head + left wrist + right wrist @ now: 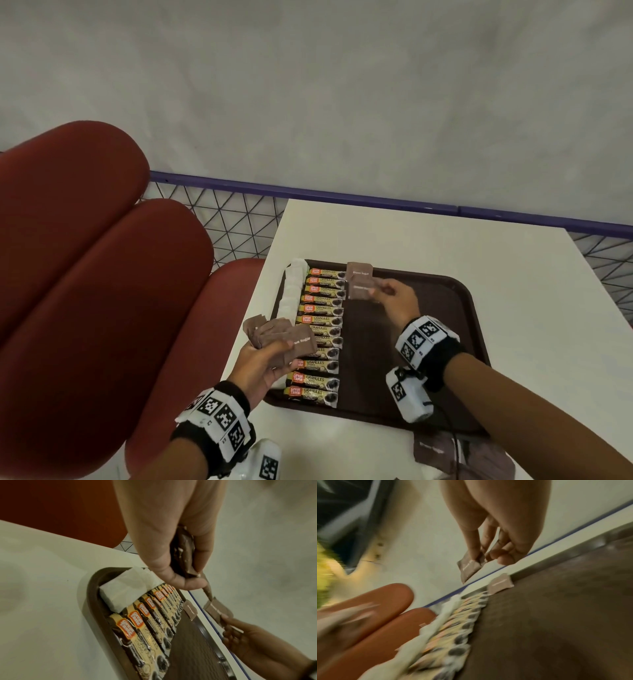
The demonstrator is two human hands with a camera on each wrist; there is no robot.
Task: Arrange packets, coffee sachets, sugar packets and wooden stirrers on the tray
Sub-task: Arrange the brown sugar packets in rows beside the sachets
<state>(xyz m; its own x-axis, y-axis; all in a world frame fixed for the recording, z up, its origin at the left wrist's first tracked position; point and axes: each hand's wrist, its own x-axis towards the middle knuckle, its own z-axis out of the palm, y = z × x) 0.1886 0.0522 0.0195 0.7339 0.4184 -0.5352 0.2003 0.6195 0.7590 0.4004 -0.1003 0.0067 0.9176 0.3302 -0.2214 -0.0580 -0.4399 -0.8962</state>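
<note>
Our left hand (pixel 263 363) grips a fanned bunch of brown sugar packets (pixel 281 337) over the tray's left edge, thumb and fingers closed round them. Our right hand (pixel 399 298) pinches one sugar packet (pixel 363 290) between thumb and fingertips, held just above the tray (pixel 445 308) near its far rim. Another brown packet (pixel 359 272) lies flat on the tray at the far rim, right beside the first coffee sachet. The coffee sachets (pixel 320 334) lie in a neat column down the tray's left part, with white packets (pixel 291 291) lined along their left ends. The tray sits on the white surface (pixel 428 240). Loose brown packets (pixel 442 452) lie on the surface by its near edge. Red seats (pixel 85 274) stand to the left.
</note>
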